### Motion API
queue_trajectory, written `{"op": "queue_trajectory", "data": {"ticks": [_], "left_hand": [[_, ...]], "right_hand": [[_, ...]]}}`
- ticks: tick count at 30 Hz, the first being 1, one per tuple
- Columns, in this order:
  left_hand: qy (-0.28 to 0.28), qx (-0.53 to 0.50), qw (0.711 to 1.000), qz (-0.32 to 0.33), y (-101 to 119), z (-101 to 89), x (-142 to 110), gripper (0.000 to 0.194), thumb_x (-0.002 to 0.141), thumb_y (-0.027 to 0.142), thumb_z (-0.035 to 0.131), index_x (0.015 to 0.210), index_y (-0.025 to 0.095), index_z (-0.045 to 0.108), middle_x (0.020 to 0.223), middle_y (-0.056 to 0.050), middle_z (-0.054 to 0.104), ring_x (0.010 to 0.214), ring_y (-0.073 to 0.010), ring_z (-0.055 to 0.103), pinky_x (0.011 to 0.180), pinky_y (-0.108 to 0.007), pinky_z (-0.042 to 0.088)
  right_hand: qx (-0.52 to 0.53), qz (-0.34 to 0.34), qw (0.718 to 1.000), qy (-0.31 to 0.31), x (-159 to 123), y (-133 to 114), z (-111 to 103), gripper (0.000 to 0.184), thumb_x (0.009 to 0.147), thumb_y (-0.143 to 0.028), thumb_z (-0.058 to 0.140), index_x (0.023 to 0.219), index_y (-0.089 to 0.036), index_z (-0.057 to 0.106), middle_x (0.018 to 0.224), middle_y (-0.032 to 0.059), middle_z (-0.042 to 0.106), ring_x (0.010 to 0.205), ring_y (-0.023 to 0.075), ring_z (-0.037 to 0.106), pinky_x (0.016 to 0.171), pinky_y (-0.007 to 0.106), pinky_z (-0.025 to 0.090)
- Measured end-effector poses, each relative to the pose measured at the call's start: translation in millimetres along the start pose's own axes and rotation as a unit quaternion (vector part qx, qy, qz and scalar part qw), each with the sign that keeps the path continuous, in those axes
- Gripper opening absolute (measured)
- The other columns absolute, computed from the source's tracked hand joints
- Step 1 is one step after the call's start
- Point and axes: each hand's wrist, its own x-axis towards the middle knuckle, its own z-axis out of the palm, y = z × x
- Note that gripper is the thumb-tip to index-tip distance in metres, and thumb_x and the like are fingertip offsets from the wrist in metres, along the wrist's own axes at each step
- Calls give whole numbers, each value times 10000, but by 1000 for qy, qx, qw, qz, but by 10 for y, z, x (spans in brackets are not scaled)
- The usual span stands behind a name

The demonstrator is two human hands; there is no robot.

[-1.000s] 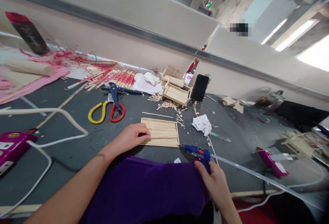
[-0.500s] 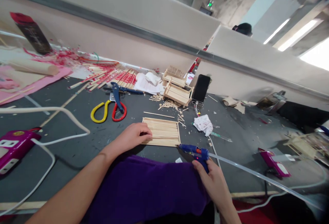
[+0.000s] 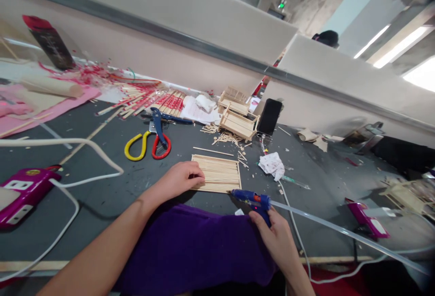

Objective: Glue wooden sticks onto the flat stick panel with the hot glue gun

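Note:
A flat panel of thin wooden sticks [image 3: 217,172] lies on the dark table in front of me. At its left end my left hand [image 3: 185,178] rests with curled fingers gripping the edge; the fingertips are partly hidden. My right hand [image 3: 277,232] is wrapped around the handle of a blue hot glue gun [image 3: 251,197], from whose back a long clear glue stick [image 3: 322,221] sticks out. The gun's nozzle points left and meets the panel's near edge by the right corner. Just beyond the panel lies a single loose stick [image 3: 213,151].
Behind the panel are small wooden stick models [image 3: 238,121], stick offcuts [image 3: 227,138] and a phone [image 3: 269,117]. Cutters with red and yellow handles [image 3: 149,144] lie left. Crumpled paper [image 3: 272,165] lies right. Purple power strips [image 3: 29,191] with white cables flank both sides.
The glue gun's nozzle has slid a little left along the panel's near edge, my right hand moving with it. My left hand keeps its place on the panel. The view has shifted slightly.

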Motion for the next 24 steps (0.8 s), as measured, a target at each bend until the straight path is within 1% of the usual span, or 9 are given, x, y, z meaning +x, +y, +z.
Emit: {"op": "queue_trajectory", "data": {"ticks": [3,7,11,13,18,24], "left_hand": [[0,5,1000,0,-3,5,0,189,846,274,553,797,200,721,786,-14,649,721,-137,579,673,-232,397],[1,10,1000,-1,-7,5,-2,177,846,265,558,792,203,716,784,-7,644,721,-132,576,670,-225,390],[0,15,1000,2,0,-1,-1,177,849,258,557,787,202,713,775,-6,638,718,-130,573,666,-222,387],[1,17,1000,3,5,-3,-4,178,850,258,556,790,202,714,773,-6,637,716,-131,571,664,-222,386],[5,16,1000,0,17,-3,-18,170,845,271,566,791,200,711,769,-4,634,715,-131,567,661,-221,386],[7,20,1000,2,27,-6,-20,185,853,281,559,776,198,706,765,-6,632,726,-133,564,671,-222,388]], "right_hand": [[7,-7,1000,2,4,-35,23,354,886,-476,493,951,-175,667,910,83,713,788,226,657,701,278,474],[13,-22,1000,-4,12,-78,44,363,893,-485,480,886,-176,671,854,78,703,765,221,647,689,276,461],[9,-16,1000,-10,18,-105,58,381,891,-502,478,939,-174,665,857,79,701,735,217,643,652,274,451],[5,-15,1000,-13,23,-117,68,384,890,-508,476,912,-174,665,843,81,700,719,217,643,639,275,447],[-17,-25,999,-11,38,-140,105,391,893,-506,469,762,-179,639,757,75,683,669,207,628,609,271,436],[-48,-42,998,1,56,-165,139,383,892,-496,482,761,-174,645,677,51,650,585,185,595,550,256,419]]}}
